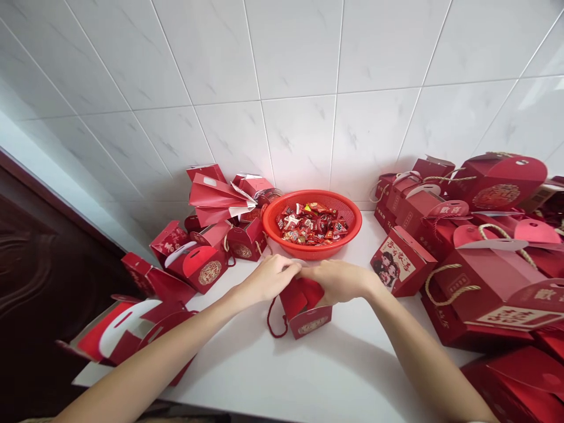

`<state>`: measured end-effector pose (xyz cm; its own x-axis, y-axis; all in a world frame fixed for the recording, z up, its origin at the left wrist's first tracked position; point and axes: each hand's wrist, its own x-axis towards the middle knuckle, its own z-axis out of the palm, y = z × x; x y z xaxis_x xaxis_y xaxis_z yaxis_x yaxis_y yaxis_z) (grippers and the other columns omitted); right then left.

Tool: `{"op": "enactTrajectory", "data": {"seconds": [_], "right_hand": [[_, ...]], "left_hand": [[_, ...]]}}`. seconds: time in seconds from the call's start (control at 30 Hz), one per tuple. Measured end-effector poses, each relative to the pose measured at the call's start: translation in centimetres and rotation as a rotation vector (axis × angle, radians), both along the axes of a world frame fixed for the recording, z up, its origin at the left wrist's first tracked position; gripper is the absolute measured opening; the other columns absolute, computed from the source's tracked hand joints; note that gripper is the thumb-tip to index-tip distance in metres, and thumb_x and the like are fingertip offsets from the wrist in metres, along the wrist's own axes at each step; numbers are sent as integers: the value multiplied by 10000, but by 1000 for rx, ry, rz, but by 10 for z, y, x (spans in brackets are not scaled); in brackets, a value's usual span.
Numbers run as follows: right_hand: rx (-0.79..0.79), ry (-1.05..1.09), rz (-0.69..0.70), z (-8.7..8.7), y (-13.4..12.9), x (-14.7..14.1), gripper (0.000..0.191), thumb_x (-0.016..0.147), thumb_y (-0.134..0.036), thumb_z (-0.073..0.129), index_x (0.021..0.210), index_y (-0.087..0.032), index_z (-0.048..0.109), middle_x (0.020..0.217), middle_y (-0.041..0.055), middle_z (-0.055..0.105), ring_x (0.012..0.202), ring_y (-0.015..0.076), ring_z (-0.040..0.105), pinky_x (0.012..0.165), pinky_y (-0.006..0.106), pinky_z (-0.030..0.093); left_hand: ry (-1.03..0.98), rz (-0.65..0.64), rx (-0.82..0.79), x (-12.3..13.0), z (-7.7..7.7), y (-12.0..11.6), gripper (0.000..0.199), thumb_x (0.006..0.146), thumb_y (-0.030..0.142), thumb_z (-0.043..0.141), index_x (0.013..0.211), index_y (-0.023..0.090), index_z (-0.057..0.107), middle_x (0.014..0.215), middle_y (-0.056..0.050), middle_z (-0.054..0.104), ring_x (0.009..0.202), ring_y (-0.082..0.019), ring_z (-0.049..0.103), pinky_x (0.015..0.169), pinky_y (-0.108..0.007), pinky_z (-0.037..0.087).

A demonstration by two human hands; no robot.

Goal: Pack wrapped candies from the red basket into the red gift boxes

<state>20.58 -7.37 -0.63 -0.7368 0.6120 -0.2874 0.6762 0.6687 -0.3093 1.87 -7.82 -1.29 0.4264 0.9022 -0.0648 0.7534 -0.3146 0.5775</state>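
Note:
A small red gift box [311,320] with a dark red cord handle stands on the white table in front of me, its near flap area partly open. My left hand [274,276] grips the box's far upper edge with thumb and fingers together. From the other side, my right hand [339,281] closes on the same top edge, its fingertips meeting the left hand's. The hands cover much of the box's far side. Just behind them sits a red plastic basket [312,252] holding many wrapped candies [312,224].
Several open red boxes [207,267] crowd the left side. On the right, closed red boxes with rope handles [497,282] are piled up, and one with a printed picture [399,264] stands nearer the middle. A tiled wall [299,135] rises behind the table [264,376].

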Motion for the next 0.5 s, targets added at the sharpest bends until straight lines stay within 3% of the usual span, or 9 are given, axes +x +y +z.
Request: {"op": "enactTrajectory", "data": {"seconds": [0.17, 0.37, 0.43, 0.5], "right_hand": [[-172, 193, -75, 7, 8, 18, 587, 781, -345, 726, 1272, -165, 458, 883, 37, 682, 722, 169, 641, 555, 223, 414], [-423, 364, -98, 12, 16, 36, 619, 703, -468, 804, 1147, -171, 490, 958, 41, 692, 879, 189, 677, 688, 237, 501], [-421, 352, -109, 9, 18, 39, 627, 693, -525, 802, 1128, -163, 532, 985, 58, 697, 919, 203, 672, 717, 245, 506], [-390, 332, -120, 7, 20, 41, 593, 721, -573, 765, 1100, -153, 584, 1048, 86, 697, 945, 213, 666, 729, 254, 505]], "left_hand": [[-51, 76, 7, -1, 2, 2, 461, 936, 423, 348, 551, 200, 467, 569, 0, 505, 663, -184, 509, 630, -285, 332], [-78, 53, -48, -5, -7, 6, 358, 855, 408, 473, 596, 180, 569, 586, 6, 542, 604, -166, 520, 603, -274, 352], [-56, -29, -83, -8, -6, 7, 222, 789, 343, 538, 714, 165, 646, 703, -9, 641, 676, -181, 584, 643, -272, 402], [-42, -124, -136, -13, -1, 8, 301, 735, 264, 553, 975, 157, 698, 966, -40, 721, 850, -213, 646, 730, -274, 459]]}}
